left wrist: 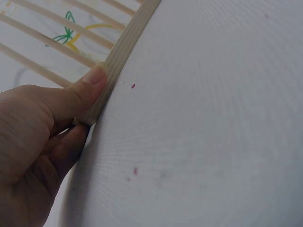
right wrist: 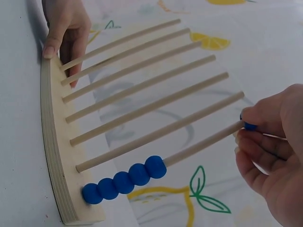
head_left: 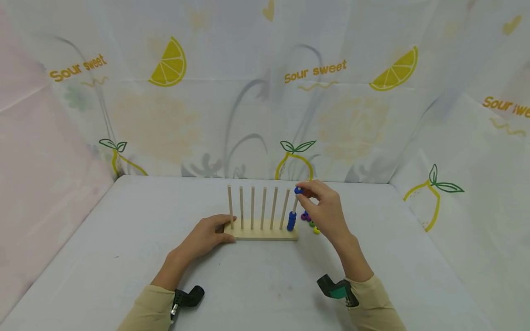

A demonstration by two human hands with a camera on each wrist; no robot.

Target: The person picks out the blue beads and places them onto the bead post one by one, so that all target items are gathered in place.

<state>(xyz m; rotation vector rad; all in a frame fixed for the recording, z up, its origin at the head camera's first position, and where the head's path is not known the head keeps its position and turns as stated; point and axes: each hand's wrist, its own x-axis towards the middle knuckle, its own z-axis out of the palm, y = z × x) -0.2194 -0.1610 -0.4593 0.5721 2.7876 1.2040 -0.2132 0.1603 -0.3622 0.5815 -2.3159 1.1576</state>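
Note:
A wooden peg rack (head_left: 261,235) with several upright pegs stands on the table. Several blue beads (right wrist: 124,182) are stacked at the bottom of its rightmost peg. At the top of that peg, my right hand (head_left: 325,209) pinches another blue bead (head_left: 298,190) between thumb and fingers; in the right wrist view the bead is at the peg's tip and partly hidden by the fingertips. My left hand (head_left: 207,235) grips the left end of the base, with the thumb (left wrist: 96,75) at its front edge. The other pegs carry no beads.
Loose beads in purple, green, yellow and blue (head_left: 311,223) lie on the table right of the base, partly behind my right hand. The white table (head_left: 256,285) ends at a printed cloth (head_left: 232,115) behind. A camera is strapped to each wrist.

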